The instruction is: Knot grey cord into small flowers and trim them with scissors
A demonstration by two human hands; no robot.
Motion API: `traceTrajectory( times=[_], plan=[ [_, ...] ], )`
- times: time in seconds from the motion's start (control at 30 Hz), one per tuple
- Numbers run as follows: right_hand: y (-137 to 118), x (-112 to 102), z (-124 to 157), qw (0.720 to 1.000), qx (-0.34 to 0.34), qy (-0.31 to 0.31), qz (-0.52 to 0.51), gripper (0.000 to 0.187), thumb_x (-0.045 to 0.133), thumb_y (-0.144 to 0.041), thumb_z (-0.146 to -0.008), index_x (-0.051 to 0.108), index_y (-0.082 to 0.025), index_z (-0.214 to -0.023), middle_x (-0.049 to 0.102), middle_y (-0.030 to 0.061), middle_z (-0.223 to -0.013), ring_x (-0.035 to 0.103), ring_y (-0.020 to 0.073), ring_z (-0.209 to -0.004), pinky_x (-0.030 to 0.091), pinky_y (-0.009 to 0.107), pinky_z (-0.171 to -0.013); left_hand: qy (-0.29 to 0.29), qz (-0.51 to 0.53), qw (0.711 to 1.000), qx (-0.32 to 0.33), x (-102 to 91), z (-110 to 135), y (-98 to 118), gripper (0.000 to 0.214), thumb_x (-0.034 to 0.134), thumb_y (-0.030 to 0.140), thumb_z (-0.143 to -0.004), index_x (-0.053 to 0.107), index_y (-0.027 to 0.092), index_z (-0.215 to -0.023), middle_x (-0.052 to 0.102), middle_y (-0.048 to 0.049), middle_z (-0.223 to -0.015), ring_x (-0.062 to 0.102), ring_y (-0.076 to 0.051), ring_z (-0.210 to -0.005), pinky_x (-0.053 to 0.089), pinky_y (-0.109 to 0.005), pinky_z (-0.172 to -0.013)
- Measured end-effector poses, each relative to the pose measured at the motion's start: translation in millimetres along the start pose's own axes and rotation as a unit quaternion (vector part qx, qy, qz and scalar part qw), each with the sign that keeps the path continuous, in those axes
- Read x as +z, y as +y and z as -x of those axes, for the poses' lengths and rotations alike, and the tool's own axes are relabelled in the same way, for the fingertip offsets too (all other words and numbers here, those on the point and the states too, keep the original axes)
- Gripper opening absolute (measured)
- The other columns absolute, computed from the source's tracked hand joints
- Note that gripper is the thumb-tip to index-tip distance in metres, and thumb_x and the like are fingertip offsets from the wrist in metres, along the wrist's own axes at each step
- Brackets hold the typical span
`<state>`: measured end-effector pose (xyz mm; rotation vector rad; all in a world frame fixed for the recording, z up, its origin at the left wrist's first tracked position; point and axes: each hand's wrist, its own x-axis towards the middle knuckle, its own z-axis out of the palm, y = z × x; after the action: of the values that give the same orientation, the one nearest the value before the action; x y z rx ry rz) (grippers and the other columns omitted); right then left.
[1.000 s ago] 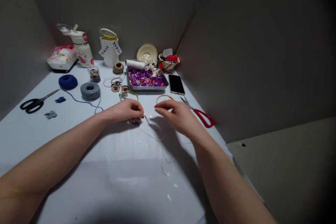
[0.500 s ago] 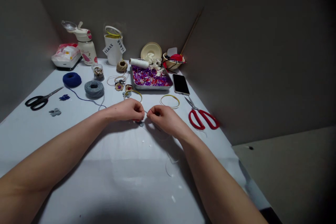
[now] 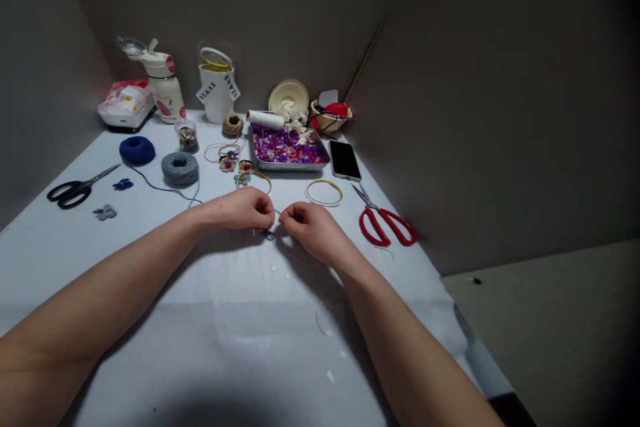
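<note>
My left hand (image 3: 250,209) is closed in a pinch at the middle of the table. Close to its right, my right hand (image 3: 311,225) is pinched too, with a small gap between the fingertips. A thin, pale grey cord (image 3: 277,211) spans that gap, held at both sides. Under the left fingers hangs a small grey crocheted piece (image 3: 269,235), mostly hidden by the hand. Fine, light thread (image 3: 317,320) curls on the table below the right hand. A gold bangle (image 3: 263,177) lies just behind the left hand and another bangle (image 3: 325,193) behind the right.
Red-handled scissors (image 3: 385,220) lie right of my right hand, near a phone (image 3: 345,160). Behind stands a metal tray of beads (image 3: 290,165). Leftward are grey yarn (image 3: 180,169), blue yarn (image 3: 137,151) and black scissors (image 3: 80,190). A bottle (image 3: 167,97) stands at the back.
Both hands keep nearly the same place and the same pinch on the cord. The loose thread beside my right forearm has shifted slightly.
</note>
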<state>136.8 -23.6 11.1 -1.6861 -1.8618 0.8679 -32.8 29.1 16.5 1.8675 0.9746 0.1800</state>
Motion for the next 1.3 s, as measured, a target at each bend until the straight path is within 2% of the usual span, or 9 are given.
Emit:
traceTrajectory(
  times=[0.2, 0.33, 0.5, 0.67, 0.8, 0.97, 1.3],
  plan=[
    [-0.2, 4.2, 5.9, 0.999, 0.029, 0.009, -0.012, 0.018, 0.048, -0.027, -0.076, 0.050, -0.018, -0.060, 0.049, -0.0017, -0.056, 0.041, 0.0111, -0.054, 0.029, 0.024, -0.052, 0.007, 0.007, 1.000, -0.015, -0.4, 2.6, 4.2, 0.010, 0.054, 0.022, -0.065, 0.059, 0.015, -0.070, 0.058, -0.0009, -0.062, 0.048, -0.011, -0.053, 0.034, -0.023, -0.049],
    [-2.8, 7.5, 11.0, 0.998, 0.069, 0.004, 0.006, 0.017, 0.047, -0.027, -0.076, 0.051, -0.019, -0.061, 0.051, -0.0020, -0.056, 0.043, 0.0111, -0.054, 0.029, 0.024, -0.052, 0.003, -0.011, 1.000, -0.018, 0.6, 3.6, 5.8, 0.010, 0.053, 0.022, -0.064, 0.059, 0.015, -0.068, 0.055, 0.0001, -0.057, 0.045, -0.010, -0.051, 0.032, -0.023, -0.048],
    [-6.8, 13.9, 15.3, 0.995, 0.085, -0.003, 0.055, 0.017, 0.046, -0.022, -0.075, 0.052, -0.019, -0.060, 0.052, -0.0016, -0.056, 0.044, 0.0116, -0.055, 0.028, 0.024, -0.054, 0.008, -0.103, 0.995, -0.011, 3.6, 3.8, 4.9, 0.010, 0.051, 0.021, -0.065, 0.059, 0.015, -0.065, 0.050, 0.0017, -0.054, 0.041, -0.010, -0.049, 0.029, -0.024, -0.048],
    [-9.8, 17.9, 15.8, 0.991, 0.092, 0.000, 0.092, 0.019, 0.048, -0.022, -0.076, 0.051, -0.018, -0.058, 0.053, -0.0012, -0.057, 0.043, 0.0122, -0.058, 0.028, 0.025, -0.058, 0.028, -0.207, 0.978, 0.011, 6.1, 8.6, 12.0, 0.014, 0.050, 0.019, -0.069, 0.063, 0.016, -0.071, 0.060, -0.0023, -0.064, 0.049, -0.014, -0.058, 0.032, -0.025, -0.054],
    [-10.5, 18.8, 15.4, 0.989, 0.100, -0.008, 0.112, 0.018, 0.049, -0.022, -0.077, 0.055, -0.018, -0.060, 0.058, 0.0004, -0.060, 0.046, 0.0129, -0.059, 0.027, 0.026, -0.060, 0.029, -0.246, 0.969, -0.005, 7.8, 12.8, 20.0, 0.017, 0.049, 0.018, -0.071, 0.066, 0.015, -0.074, 0.064, -0.0054, -0.069, 0.051, -0.015, -0.060, 0.033, -0.026, -0.057],
    [-8.4, 21.0, 14.6, 0.987, 0.089, -0.005, 0.135, 0.019, 0.048, -0.022, -0.078, 0.056, -0.018, -0.062, 0.062, 0.0018, -0.065, 0.047, 0.0138, -0.061, 0.026, 0.027, -0.061, 0.022, -0.251, 0.968, -0.012, 10.1, 12.7, 21.1, 0.018, 0.049, 0.018, -0.071, 0.067, 0.015, -0.074, 0.065, -0.0075, -0.070, 0.051, -0.016, -0.061, 0.033, -0.027, -0.057],
    [-6.6, 22.9, 13.6, 0.985, 0.079, 0.000, 0.152, 0.020, 0.048, -0.023, -0.079, 0.056, -0.018, -0.062, 0.063, 0.0028, -0.067, 0.048, 0.0146, -0.063, 0.025, 0.029, -0.062, 0.035, -0.233, 0.972, 0.001, 11.8, 9.6, 14.6, 0.015, 0.050, 0.016, -0.069, 0.065, 0.015, -0.066, 0.061, -0.0051, -0.064, 0.046, -0.014, -0.057, 0.031, -0.026, -0.054]
  ],
)
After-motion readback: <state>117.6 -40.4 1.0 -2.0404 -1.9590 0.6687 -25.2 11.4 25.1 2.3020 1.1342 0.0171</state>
